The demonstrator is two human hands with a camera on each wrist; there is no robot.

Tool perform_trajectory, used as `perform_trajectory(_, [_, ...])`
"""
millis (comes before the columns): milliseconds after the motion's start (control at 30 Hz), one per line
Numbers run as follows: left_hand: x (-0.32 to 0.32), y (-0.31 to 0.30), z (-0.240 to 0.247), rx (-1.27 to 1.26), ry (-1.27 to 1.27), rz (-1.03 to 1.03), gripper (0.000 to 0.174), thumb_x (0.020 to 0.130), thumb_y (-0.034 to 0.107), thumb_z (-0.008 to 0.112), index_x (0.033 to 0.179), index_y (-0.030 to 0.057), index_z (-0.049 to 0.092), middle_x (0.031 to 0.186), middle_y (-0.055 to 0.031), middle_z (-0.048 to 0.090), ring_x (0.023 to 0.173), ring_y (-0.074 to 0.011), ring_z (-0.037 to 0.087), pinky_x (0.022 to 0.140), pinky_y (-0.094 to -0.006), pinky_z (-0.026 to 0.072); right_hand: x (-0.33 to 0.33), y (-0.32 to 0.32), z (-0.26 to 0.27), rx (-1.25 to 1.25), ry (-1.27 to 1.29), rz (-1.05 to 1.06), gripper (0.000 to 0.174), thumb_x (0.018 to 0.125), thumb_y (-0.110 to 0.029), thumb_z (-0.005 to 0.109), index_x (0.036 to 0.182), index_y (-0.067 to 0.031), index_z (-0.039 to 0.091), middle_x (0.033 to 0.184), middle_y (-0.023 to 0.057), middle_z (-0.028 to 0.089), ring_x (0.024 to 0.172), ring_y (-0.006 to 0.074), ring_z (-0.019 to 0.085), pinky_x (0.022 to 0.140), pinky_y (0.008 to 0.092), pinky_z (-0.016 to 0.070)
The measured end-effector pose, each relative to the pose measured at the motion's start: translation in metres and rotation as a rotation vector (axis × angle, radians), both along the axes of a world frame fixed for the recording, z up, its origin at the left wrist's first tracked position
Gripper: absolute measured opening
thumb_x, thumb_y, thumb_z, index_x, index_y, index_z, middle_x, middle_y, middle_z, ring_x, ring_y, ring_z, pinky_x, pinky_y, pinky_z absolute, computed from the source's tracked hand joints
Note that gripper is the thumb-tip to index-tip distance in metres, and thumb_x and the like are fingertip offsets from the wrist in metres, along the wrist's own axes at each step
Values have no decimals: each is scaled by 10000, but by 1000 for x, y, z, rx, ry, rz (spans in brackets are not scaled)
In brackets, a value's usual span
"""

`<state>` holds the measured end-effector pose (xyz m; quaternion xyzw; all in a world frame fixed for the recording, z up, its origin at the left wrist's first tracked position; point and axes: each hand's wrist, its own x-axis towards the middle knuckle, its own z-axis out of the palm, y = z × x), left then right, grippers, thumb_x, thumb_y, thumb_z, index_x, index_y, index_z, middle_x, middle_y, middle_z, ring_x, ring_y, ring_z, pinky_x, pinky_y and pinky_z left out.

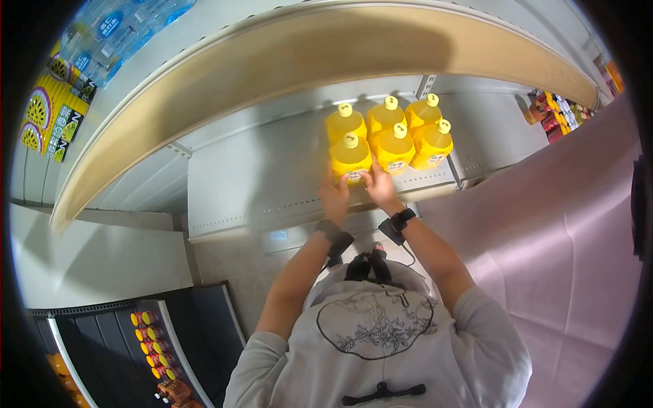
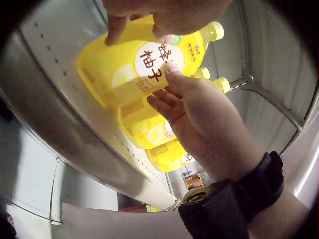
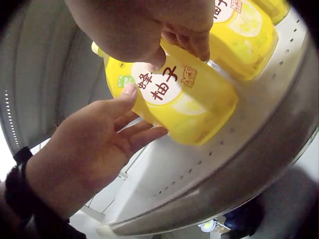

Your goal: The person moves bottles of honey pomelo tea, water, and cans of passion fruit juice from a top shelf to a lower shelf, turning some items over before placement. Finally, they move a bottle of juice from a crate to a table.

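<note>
A large yellow drink bottle stands upright at the front left of a group of similar bottles on the shelf. My left hand holds its left side and my right hand its right side. Both thumbs lie on the front label, as the right wrist view shows on the bottle; the fingers reach round the sides. The cap is yellow, and dark red characters mark the white label patch. Close by on the right is the neighbouring bottle, with the right fingers between the two.
The bottles stand on a grey metal shelf with a perforated front edge. Above them curves a beige-fronted upper shelf. Water bottles and yellow cartons sit upper left. A pink cloth hangs at right.
</note>
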<state>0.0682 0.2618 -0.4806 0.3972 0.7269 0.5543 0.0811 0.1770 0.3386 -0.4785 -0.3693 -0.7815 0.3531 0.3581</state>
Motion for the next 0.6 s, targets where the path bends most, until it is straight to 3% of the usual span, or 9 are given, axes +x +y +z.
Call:
perform_trajectory(100, [4, 0, 4, -29, -33, 26, 523, 758, 119, 613, 1229, 3, 418, 1173, -227, 489, 1090, -363, 466, 923, -379, 360, -2, 0, 1, 63, 18, 2, 508, 804, -61, 538, 1264, 10, 334, 1049, 279, 521, 1029, 406, 474, 837, 379, 412])
perform_trajectory(200, [1, 0, 1, -5, -88, 6, 524, 756, 120, 610, 1230, 3, 418, 1164, -233, 493, 1073, -371, 476, 917, -382, 365, -1, -2, 5, -28, 51, 31, 492, 808, -52, 527, 1259, 10, 340, 1069, 280, 510, 1029, 411, 470, 832, 381, 414])
perform_trajectory(300, [-1, -1, 1, 35, 31, 29, 525, 753, 124, 610, 1229, 8, 421, 1155, -231, 498, 1062, -369, 485, 905, -391, 375, -1, 0, 5, -31, -10, 14, 476, 807, -50, 530, 1249, 2, 361, 1028, 277, 527, 997, 408, 491, 805, 381, 426])
perform_trajectory(400, [-5, 1, -3, 30, -39, -6, 533, 749, 127, 613, 1233, 16, 420, 1151, -231, 502, 1057, -371, 488, 899, -395, 380, -2, -3, 8, -63, -90, -48, 458, 803, -49, 535, 1234, -3, 386, 963, 275, 544, 942, 407, 518, 768, 382, 439])
perform_trajectory(433, [-5, 1, -3, 49, -55, -13, 536, 748, 127, 613, 1235, 17, 418, 1150, -232, 502, 1056, -375, 488, 899, -397, 381, -3, -5, 10, -35, -123, -89, 446, 796, -47, 546, 1219, -10, 408, 881, 260, 562, 843, 395, 552, 703, 383, 453])
perform_trajectory(600, [-4, -1, 7, 42, -91, -33, 544, 746, 134, 609, 1242, 24, 413, 1169, -237, 488, 1074, -382, 475, 911, -406, 372, -3, -9, 10, 49, -72, -159, 339, 774, -35, 568, 1104, 7, 503, 786, 222, 579, 699, 367, 571, 598, 353, 458])
